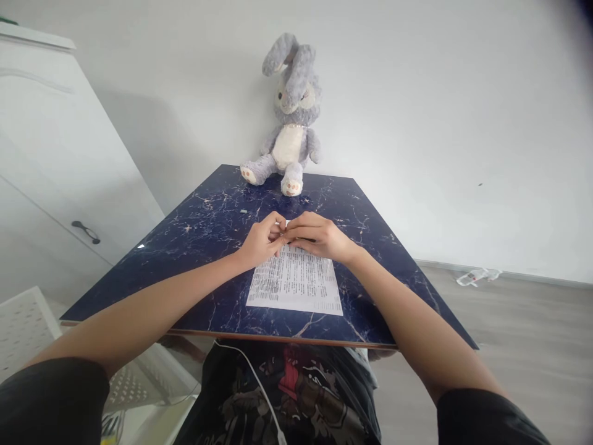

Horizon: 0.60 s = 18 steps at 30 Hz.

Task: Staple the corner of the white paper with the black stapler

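Note:
A printed sheet of paper (296, 284) lies on the dark blue marbled table (208, 216), its upper part under both hands. My left hand (265, 239) is at the sheet's top left, fingers curled, the fingertips meeting those of the other hand. My right hand (319, 235) rests over the top of the sheet with its fingers pressed together and pointing left. Something thin and dark shows between the right fingers. What the left fingers pinch, if anything, is too small to make out.
A grey plush rabbit (290, 145) sits at the table's back edge against the wall. A small pale piece (243, 211) lies left of it. White cabinet (69, 154) at left, white perforated rack (28, 327) at lower left. A white cable (259, 383) hangs in front.

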Available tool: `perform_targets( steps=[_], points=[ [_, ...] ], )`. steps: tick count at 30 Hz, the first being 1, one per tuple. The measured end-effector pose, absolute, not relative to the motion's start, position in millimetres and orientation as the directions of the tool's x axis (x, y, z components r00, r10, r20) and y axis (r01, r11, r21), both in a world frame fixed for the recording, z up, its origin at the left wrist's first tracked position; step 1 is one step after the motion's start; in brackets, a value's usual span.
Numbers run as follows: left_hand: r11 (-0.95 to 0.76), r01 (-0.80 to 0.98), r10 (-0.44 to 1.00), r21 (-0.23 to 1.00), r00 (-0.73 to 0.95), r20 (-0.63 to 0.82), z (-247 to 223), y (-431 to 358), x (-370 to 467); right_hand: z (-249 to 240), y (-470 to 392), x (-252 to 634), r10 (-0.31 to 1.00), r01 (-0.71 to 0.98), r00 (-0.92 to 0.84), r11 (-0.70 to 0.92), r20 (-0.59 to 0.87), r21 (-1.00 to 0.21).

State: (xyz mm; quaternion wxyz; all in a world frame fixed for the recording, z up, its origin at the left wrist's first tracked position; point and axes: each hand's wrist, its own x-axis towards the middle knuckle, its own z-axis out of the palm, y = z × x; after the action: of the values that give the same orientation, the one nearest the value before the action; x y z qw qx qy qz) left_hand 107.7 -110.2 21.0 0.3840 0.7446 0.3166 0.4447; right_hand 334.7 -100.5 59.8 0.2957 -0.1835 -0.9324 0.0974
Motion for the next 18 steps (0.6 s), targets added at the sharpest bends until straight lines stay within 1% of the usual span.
perform_targets(
  steps=[2, 5, 7, 9, 10, 11, 13, 15, 17, 18],
  points=[
    [-0.51, 0.113, 0.8, 0.853, 0.426, 0.422, 21, -112, 108, 57, -104, 328, 0.364, 0.252, -0.759, 0.929, 0.54, -0.272],
    [-0.548, 0.092, 0.77, 0.831, 0.445, 0.458, 21, -113, 108, 55, -104, 326, 0.367, 0.258, -0.739, 0.929, 0.565, -0.265],
    [-0.616, 0.171, 0.753, 0.769, 0.416, 0.51, 22, -108, 103, 55, -99, 332, 0.444, 0.337, -0.674, 0.896, 0.591, -0.29],
    [-0.66, 0.371, 0.751, 0.653, 0.335, 0.569, 24, -94, 94, 54, -87, 346, 0.589, 0.484, -0.497, 0.798, 0.638, -0.359],
    [-0.643, 0.498, 0.755, 0.581, 0.285, 0.591, 24, -84, 88, 52, -79, 357, 0.658, 0.557, -0.381, 0.724, 0.65, -0.406],
    [-0.592, 0.623, 0.766, 0.511, 0.238, 0.597, 24, -73, 80, 49, -70, 369, 0.714, 0.618, -0.264, 0.641, 0.648, -0.455],
    [-0.477, 0.779, 0.801, 0.406, 0.196, 0.565, 20, -47, 63, 38, -51, 398, 0.792, 0.698, -0.117, 0.495, 0.599, -0.518],
    [-0.373, 0.87, 0.846, 0.321, 0.177, 0.503, 12, -24, 45, 23, -34, 426, 0.849, 0.751, -0.036, 0.371, 0.527, -0.546],
    [-0.27, 0.92, 0.91, 0.284, 0.148, 0.386, 1, -7, 33, 8, -22, 448, 0.882, 0.775, 0.033, 0.274, 0.47, -0.569],
    [-0.249, 0.934, 0.93, 0.257, 0.157, 0.333, -3, -2, 28, 2, -17, 456, 0.894, 0.783, 0.052, 0.24, 0.444, -0.574]
  ],
)
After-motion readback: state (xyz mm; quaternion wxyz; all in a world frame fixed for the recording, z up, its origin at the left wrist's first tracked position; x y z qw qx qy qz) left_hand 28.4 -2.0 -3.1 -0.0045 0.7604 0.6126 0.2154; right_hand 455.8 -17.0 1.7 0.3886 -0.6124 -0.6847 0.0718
